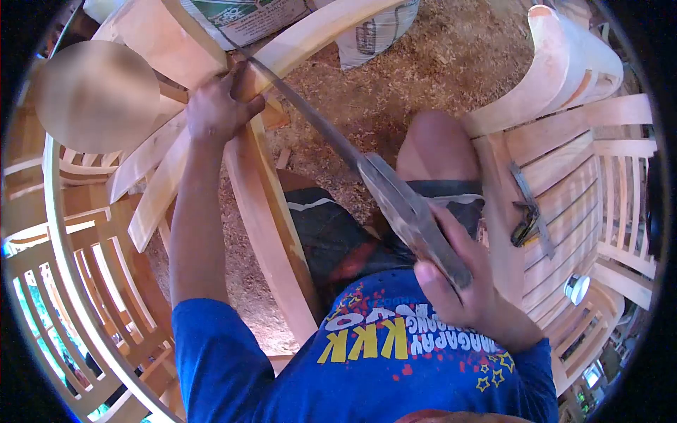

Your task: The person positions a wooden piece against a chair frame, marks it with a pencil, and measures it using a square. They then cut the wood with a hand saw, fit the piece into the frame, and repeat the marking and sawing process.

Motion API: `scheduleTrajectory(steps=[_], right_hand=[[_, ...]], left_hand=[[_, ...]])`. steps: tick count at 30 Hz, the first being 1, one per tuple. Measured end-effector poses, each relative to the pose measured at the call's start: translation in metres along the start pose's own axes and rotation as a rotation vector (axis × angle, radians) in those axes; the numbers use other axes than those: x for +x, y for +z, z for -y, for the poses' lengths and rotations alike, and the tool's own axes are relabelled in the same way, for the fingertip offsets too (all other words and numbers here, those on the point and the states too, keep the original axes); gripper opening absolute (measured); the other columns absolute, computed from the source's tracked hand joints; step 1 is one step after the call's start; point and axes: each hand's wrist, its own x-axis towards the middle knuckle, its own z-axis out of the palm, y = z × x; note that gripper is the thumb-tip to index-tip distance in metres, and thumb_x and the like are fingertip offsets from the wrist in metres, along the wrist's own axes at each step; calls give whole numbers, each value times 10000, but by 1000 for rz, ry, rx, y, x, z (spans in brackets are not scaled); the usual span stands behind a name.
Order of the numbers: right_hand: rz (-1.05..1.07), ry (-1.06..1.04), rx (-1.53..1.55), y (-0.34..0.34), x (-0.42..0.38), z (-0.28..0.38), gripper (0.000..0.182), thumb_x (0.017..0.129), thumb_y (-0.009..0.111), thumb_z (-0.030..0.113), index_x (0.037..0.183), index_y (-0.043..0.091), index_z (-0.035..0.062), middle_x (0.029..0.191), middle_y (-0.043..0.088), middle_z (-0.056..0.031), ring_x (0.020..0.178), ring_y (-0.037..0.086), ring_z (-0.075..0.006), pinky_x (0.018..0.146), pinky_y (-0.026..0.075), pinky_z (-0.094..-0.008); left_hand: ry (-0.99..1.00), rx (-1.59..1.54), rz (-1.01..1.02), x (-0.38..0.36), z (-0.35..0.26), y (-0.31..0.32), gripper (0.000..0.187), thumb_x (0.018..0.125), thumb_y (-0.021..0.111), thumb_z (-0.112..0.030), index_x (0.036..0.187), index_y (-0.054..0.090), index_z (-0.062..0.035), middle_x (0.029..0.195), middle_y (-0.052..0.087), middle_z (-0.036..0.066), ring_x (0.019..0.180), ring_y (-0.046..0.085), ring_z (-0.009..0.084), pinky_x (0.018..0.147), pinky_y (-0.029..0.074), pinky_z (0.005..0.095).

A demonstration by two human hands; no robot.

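In my right hand is the wooden handle of a handsaw, its fingers and thumb wrapped around it. The saw's long, dark, narrow blade slants up and left, seen almost edge-on. It crosses the joint where a curved wooden rail meets a wide wooden piece. My left hand is closed on the wooden chair frame at that joint, close beside the blade. The frame's long leg runs down past my left thigh. Exactly where the blade meets the wood is partly hidden by my left fingers.
A slatted wooden bench stands on my right, with a metal square and a small white round object on it. Slatted chair backs are on the left, near another person. Sacks stand on shavings-covered ground.
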Motion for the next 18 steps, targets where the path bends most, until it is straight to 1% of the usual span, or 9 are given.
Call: scheduleTrajectory(steps=[2,4,6,8,10,12,15,18], right_hand=[[13,38,33,9,27,-3,620,1026,668,184,1545,415,-42,1031,726,-229,931,770,-350,814,579,-411],[20,49,68,17,51,-8,615,1027,667,182,1545,418,-37,1027,725,-227,926,768,-347,813,578,-409],[35,63,77,17,54,-8,610,1029,664,180,1545,419,-36,1024,723,-228,919,767,-346,810,577,-410],[56,97,51,9,42,-3,606,1033,659,180,1544,418,-39,1020,721,-231,910,767,-346,807,576,-413],[34,76,38,3,19,1,606,1035,658,189,1540,418,-45,1008,718,-234,897,767,-342,798,573,-422],[19,47,30,3,17,2,609,1037,658,201,1536,416,-51,1014,715,-243,898,767,-350,797,572,-431],[0,10,41,17,40,-2,614,1040,658,218,1530,413,-58,1047,714,-262,923,762,-385,806,573,-444],[-1,10,91,37,87,-16,615,1042,656,226,1528,409,-59,1073,717,-273,947,753,-426,813,578,-453]], left_hand=[[-5,16,-3,-1,-1,-1,803,788,813,-613,1492,631,-273,1279,726,140,1126,727,364,974,593,494],[-7,10,-16,1,2,3,798,789,813,-615,1487,635,-272,1291,723,137,1134,726,363,975,592,494],[12,4,-26,1,5,5,811,791,815,-620,1493,626,-261,1299,723,146,1152,719,372,977,589,505],[56,-10,-31,2,5,6,844,793,821,-628,1511,604,-241,1304,726,168,1180,707,394,978,582,526],[24,2,12,3,2,3,840,800,820,-618,1521,595,-251,1331,716,164,1186,705,393,988,578,528],[2,-2,39,3,1,1,845,801,820,-613,1532,585,-259,1358,705,160,1193,702,392,999,574,527],[9,-25,35,5,3,2,866,796,822,-615,1546,571,-263,1390,691,155,1208,696,391,1018,566,523],[28,-16,-17,4,5,9,868,787,821,-621,1536,581,-253,1392,689,142,1207,697,379,1018,570,508]])
